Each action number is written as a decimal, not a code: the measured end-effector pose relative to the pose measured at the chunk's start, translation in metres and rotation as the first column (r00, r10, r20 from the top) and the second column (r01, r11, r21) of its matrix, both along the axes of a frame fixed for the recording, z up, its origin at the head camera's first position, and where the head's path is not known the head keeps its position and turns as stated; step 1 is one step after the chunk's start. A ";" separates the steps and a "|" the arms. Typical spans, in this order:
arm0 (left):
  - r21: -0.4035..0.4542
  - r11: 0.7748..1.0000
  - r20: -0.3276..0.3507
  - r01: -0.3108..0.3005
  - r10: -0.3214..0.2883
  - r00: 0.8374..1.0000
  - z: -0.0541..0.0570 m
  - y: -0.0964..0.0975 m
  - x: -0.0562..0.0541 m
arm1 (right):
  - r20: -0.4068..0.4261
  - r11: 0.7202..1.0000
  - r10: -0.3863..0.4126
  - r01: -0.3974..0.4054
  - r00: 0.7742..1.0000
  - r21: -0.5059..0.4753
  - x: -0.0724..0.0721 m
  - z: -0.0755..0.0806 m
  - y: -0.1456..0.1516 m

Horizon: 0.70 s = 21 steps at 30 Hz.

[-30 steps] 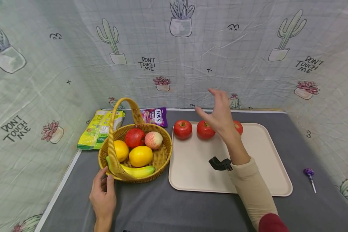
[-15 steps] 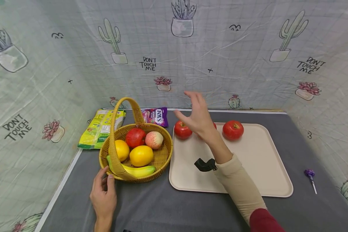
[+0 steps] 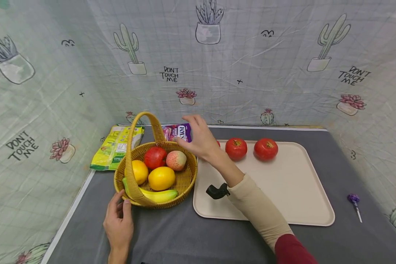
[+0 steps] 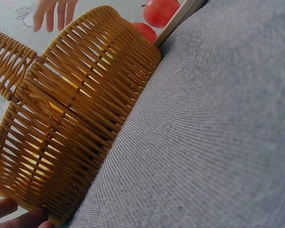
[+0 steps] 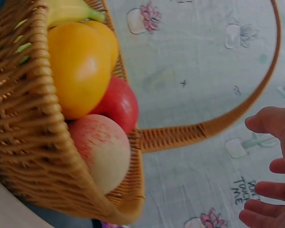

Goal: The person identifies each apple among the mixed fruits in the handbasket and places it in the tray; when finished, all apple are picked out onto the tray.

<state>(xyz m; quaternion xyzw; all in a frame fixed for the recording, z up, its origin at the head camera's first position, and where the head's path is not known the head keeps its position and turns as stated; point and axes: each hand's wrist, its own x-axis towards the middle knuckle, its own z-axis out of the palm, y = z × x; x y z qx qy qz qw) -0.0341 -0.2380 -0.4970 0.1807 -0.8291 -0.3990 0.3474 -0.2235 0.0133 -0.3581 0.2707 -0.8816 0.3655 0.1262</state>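
Note:
A yellow wicker basket (image 3: 188, 182) holds a banana (image 3: 161, 195), two yellow mango-like fruits (image 3: 161, 178), a red pomegranate-like fruit (image 3: 155, 158) and a peach (image 3: 176, 160). My left hand (image 3: 118, 223) holds its near left side with thumb and fingers, their tips low against the weave in the left wrist view. Above the basket's right back rim hovers my right hand (image 3: 200, 140), fingers spread and slightly bent around nothing. It partly hides a purple candy bag (image 3: 182, 132). The right wrist view shows the same hand (image 5: 275, 166) beside the arched handle (image 5: 180, 137).
A beige tray (image 3: 267, 194) right of the basket bears red pomegranate-like fruits (image 3: 266, 149) along its back edge, one mostly hidden by my right hand. A yellow-green bag (image 3: 113, 150) lies behind the basket's left. A purple lollipop (image 3: 354, 200) lies far right. Printed cloth hangs behind.
My right hand has moved left, from over the tray's red fruits to above the basket's right back rim, fingers still spread. My left hand and the basket have stayed in place.

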 end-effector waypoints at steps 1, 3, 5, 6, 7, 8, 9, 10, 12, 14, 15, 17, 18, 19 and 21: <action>0.003 1.000 -0.001 0.001 -0.001 1.000 0.000 0.000 0.000 | 0.012 1.000 0.014 -0.014 1.000 0.010 0.000 -0.002 -0.004; 0.005 1.000 -0.001 0.001 -0.001 1.000 0.000 0.000 0.000 | 0.033 0.999 0.037 -0.038 0.999 0.034 0.000 -0.006 -0.012; 0.006 1.000 0.000 -0.001 0.001 1.000 0.000 0.000 0.000 | 0.055 0.996 0.061 -0.064 0.997 0.061 -0.001 -0.010 -0.020; 0.007 1.000 0.002 -0.002 0.002 1.000 0.000 0.001 0.000 | 0.066 0.994 0.069 -0.074 0.995 0.077 -0.001 -0.012 -0.023; 0.006 1.000 0.004 -0.004 0.004 1.000 0.000 0.000 0.000 | 0.080 0.992 0.077 -0.084 0.994 0.090 -0.001 -0.013 -0.027; 0.004 1.000 0.007 -0.005 0.005 1.000 0.001 0.000 0.000 | 0.095 0.990 0.083 -0.093 0.992 0.105 -0.001 -0.015 -0.031; 0.002 1.000 0.010 -0.007 0.007 1.000 0.001 0.000 0.000 | 0.108 0.987 0.089 -0.102 0.990 0.124 -0.001 -0.017 -0.035; 0.001 1.000 0.012 -0.008 0.008 1.000 0.001 0.000 0.001 | 0.116 0.984 0.094 -0.111 0.989 0.142 -0.001 -0.019 -0.039; 0.002 1.000 0.014 -0.006 0.006 1.000 0.001 0.000 0.001 | 0.134 0.978 0.102 -0.124 0.986 0.165 -0.002 -0.023 -0.045; 0.003 1.000 0.014 -0.003 0.003 1.000 0.001 0.000 0.001 | 0.144 0.972 0.109 -0.136 0.983 0.189 -0.003 -0.027 -0.051; 0.004 1.000 0.014 -0.002 0.002 1.000 0.001 0.000 0.001 | 0.152 0.970 0.112 -0.141 0.982 0.199 -0.004 -0.029 -0.053; 0.004 1.000 0.013 0.000 -0.001 1.000 0.001 0.000 0.000 | 0.177 0.966 0.116 -0.152 0.977 0.211 -0.006 -0.034 -0.058; 0.004 1.000 0.014 0.001 -0.001 1.000 0.000 -0.001 0.000 | 0.189 0.962 0.120 -0.161 0.975 0.219 -0.007 -0.036 -0.060; 0.004 1.000 0.014 0.001 -0.002 1.000 0.000 0.000 0.000 | 0.201 0.958 0.121 -0.167 0.972 0.232 -0.007 -0.038 -0.063; 0.005 1.000 0.015 0.001 -0.001 1.000 0.000 0.000 0.000 | 0.224 0.950 0.125 -0.181 0.967 0.253 -0.009 -0.043 -0.067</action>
